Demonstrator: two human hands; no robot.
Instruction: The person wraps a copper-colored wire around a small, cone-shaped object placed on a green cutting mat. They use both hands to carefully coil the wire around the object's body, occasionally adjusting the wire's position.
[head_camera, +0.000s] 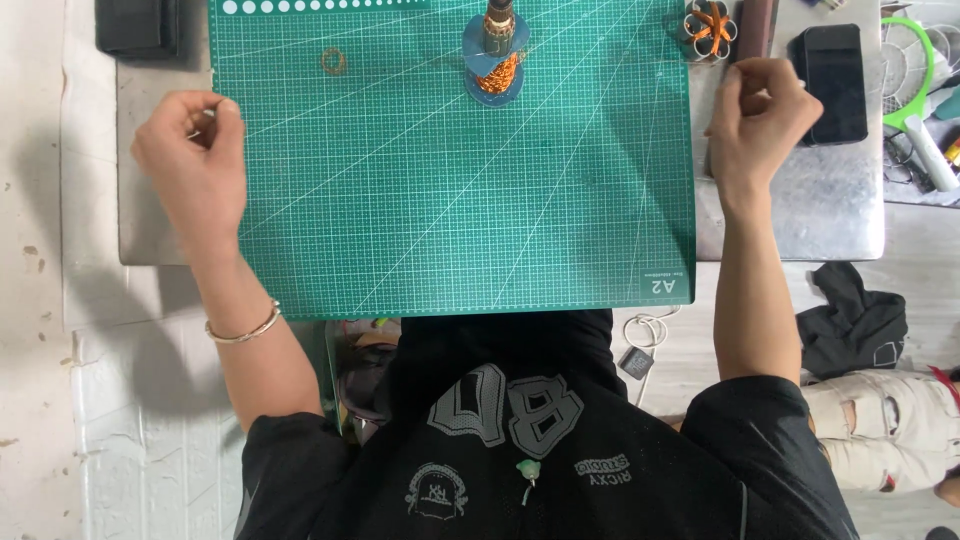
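Fingers clenched, both hands: left hand (192, 150) at 9, right hand (760, 112) at 3 | green gridded cutting mat (450, 200) | copper-wound motor rotor (495, 60) at 12, untouched, part-wound

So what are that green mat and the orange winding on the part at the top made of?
The green cutting mat looks like matte, flexible vinyl or rubber: dull surface, printed white grid. The winding on the motor part looks like bare copper wire: shiny orange-brown strands. The table beneath looks like brushed metal, grey with soft sheen.
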